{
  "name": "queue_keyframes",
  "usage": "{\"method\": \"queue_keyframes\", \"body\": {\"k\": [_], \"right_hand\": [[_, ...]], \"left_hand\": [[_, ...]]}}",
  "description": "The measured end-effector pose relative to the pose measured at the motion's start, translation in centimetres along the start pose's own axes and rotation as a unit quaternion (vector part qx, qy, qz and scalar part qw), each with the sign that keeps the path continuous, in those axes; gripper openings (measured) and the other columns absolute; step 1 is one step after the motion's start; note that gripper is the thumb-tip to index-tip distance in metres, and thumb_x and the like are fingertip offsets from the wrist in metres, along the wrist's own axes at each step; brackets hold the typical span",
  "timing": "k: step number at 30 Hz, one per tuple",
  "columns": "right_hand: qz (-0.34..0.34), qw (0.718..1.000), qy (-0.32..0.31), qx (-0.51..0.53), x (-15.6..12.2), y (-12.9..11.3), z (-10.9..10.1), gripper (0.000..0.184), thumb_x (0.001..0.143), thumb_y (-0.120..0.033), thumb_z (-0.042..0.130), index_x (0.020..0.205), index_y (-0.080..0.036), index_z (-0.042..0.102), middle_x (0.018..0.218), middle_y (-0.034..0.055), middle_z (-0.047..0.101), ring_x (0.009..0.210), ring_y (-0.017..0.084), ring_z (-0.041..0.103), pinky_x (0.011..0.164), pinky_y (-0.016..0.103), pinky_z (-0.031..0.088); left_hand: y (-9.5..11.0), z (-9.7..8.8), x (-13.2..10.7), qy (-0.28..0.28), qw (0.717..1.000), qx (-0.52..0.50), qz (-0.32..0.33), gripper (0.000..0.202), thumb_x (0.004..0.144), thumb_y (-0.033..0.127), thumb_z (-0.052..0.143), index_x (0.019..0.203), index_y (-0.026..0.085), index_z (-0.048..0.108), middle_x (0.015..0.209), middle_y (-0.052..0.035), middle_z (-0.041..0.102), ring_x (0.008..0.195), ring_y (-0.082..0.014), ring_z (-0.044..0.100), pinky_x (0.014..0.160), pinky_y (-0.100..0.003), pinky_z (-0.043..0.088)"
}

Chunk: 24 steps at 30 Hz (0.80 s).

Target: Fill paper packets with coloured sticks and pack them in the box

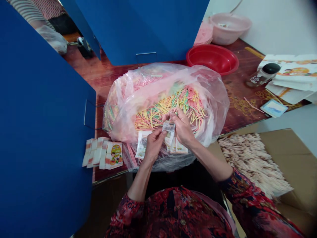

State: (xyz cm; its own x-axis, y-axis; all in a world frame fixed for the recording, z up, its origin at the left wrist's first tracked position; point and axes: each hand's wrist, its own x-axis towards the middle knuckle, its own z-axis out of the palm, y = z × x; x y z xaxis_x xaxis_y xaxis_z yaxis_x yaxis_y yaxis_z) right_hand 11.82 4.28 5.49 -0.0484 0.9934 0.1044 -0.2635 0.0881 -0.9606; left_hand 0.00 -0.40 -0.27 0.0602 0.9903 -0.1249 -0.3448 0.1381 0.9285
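My left hand (154,145) pinches a small printed packet (169,134) between thumb and fingers. Close by its upper edge, my right hand (182,127) is closed, with a greenish bit at the fingertips too small to make out. Both hands are over a large clear plastic bag (213,96), its mouth spread wide. Inside lie many thin pink, yellow and green sticks (158,112). One more packet (141,144) rests on the bag's front edge left of the hands. Other packets (178,147) lie partly hidden below my right wrist.
Banded packet stacks (114,155) stand at left beside blue partitions (44,119). A red basin (213,59), pink basin (229,28), dark-capped bottle (264,75), rubber bands (241,105) and a notepad (273,108) occupy the right. A cardboard box (288,148) holds many packets. Another person's arm (31,11) shows top left.
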Motion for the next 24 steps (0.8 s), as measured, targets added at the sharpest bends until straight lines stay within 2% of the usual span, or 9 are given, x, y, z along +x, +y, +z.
{"method": "queue_keyframes", "body": {"k": [5, 7, 9, 11, 13, 16, 20, 24], "right_hand": [[-0.011, 0.99, -0.075, -0.12, -0.5, -1.3, -0.2, 0.026, 0.099, -0.049, 0.06, 0.094, -0.024, 0.06, 0.111, 0.0046, 0.07, 0.11, 0.02, 0.062, 0.101, 0.038, 0.047], [-0.02, 0.985, -0.098, -0.141, -0.5, -1.8, -0.3, 0.024, 0.096, -0.047, 0.064, 0.105, -0.025, 0.061, 0.122, 0.0063, 0.066, 0.117, 0.022, 0.061, 0.105, 0.041, 0.047], [-0.038, 0.986, -0.084, -0.139, -0.4, -1.9, -0.4, 0.032, 0.091, -0.044, 0.071, 0.114, -0.027, 0.058, 0.129, 0.0069, 0.062, 0.119, 0.022, 0.059, 0.105, 0.042, 0.048], [-0.052, 0.988, -0.051, -0.133, -0.4, -1.5, -0.7, 0.033, 0.087, -0.042, 0.074, 0.111, -0.028, 0.056, 0.123, 0.0055, 0.061, 0.111, 0.021, 0.06, 0.098, 0.039, 0.05], [-0.052, 0.987, -0.036, -0.145, -0.4, -1.0, -1.0, 0.025, 0.087, -0.04, 0.074, 0.096, -0.025, 0.055, 0.106, 0.0027, 0.06, 0.096, 0.018, 0.058, 0.088, 0.034, 0.05], [-0.038, 0.987, -0.016, -0.158, -0.5, -0.4, -1.5, 0.025, 0.088, -0.036, 0.071, 0.08, -0.023, 0.052, 0.085, -0.0011, 0.054, 0.076, 0.014, 0.049, 0.071, 0.029, 0.043], [-0.027, 0.99, -0.016, -0.134, -0.6, -0.3, -1.6, 0.022, 0.086, -0.032, 0.072, 0.077, -0.022, 0.054, 0.078, -0.0028, 0.051, 0.072, 0.012, 0.046, 0.067, 0.028, 0.039], [0.001, 0.992, 0.024, -0.121, -0.6, 0.1, -1.9, 0.026, 0.084, -0.034, 0.074, 0.075, -0.022, 0.054, 0.072, -0.0041, 0.047, 0.068, 0.012, 0.042, 0.063, 0.026, 0.036]], "left_hand": [[0.4, 0.1, 0.4, 0.023, 0.999, 0.022, 0.021, 0.028, 0.087, 0.046, 0.075, 0.09, 0.018, 0.078, 0.083, 0.0004, 0.071, 0.079, -0.0128, 0.059, 0.08, -0.024, 0.047], [0.6, 0.1, 0.6, 0.03, 0.999, 0.025, 0.03, 0.031, 0.086, 0.047, 0.076, 0.097, 0.019, 0.079, 0.086, -0.0002, 0.073, 0.079, -0.0127, 0.06, 0.08, -0.025, 0.048], [0.9, 0.2, 0.8, 0.039, 0.999, 0.007, 0.035, 0.036, 0.085, 0.049, 0.077, 0.106, 0.02, 0.079, 0.096, -0.0021, 0.076, 0.084, -0.0138, 0.063, 0.083, -0.026, 0.05], [1.1, 0.2, 0.9, 0.05, 0.998, -0.022, 0.036, 0.04, 0.082, 0.049, 0.08, 0.111, 0.022, 0.078, 0.106, -0.0034, 0.077, 0.09, -0.0152, 0.066, 0.086, -0.028, 0.053], [1.3, 0.1, 1.0, 0.055, 0.997, -0.04, 0.038, 0.04, 0.081, 0.046, 0.081, 0.112, 0.022, 0.077, 0.11, -0.0037, 0.077, 0.093, -0.0158, 0.067, 0.091, -0.03, 0.054], [1.4, -0.2, 0.9, 0.049, 0.997, -0.049, 0.028, 0.034, 0.084, 0.043, 0.08, 0.11, 0.021, 0.078, 0.103, -0.0022, 0.077, 0.088, -0.0142, 0.068, 0.091, -0.03, 0.056], [1.5, 0.1, 0.9, 0.057, 0.993, -0.1, -0.011, 0.03, 0.078, 0.044, 0.085, 0.093, 0.019, 0.078, 0.086, 0.0008, 0.075, 0.076, -0.0116, 0.066, 0.076, -0.025, 0.055], [1.7, 0.9, 1.0, 0.097, 0.985, -0.138, -0.03, 0.038, 0.069, 0.046, 0.089, 0.091, 0.018, 0.076, 0.084, -0.0006, 0.076, 0.077, -0.0144, 0.068, 0.077, -0.028, 0.056]]}}
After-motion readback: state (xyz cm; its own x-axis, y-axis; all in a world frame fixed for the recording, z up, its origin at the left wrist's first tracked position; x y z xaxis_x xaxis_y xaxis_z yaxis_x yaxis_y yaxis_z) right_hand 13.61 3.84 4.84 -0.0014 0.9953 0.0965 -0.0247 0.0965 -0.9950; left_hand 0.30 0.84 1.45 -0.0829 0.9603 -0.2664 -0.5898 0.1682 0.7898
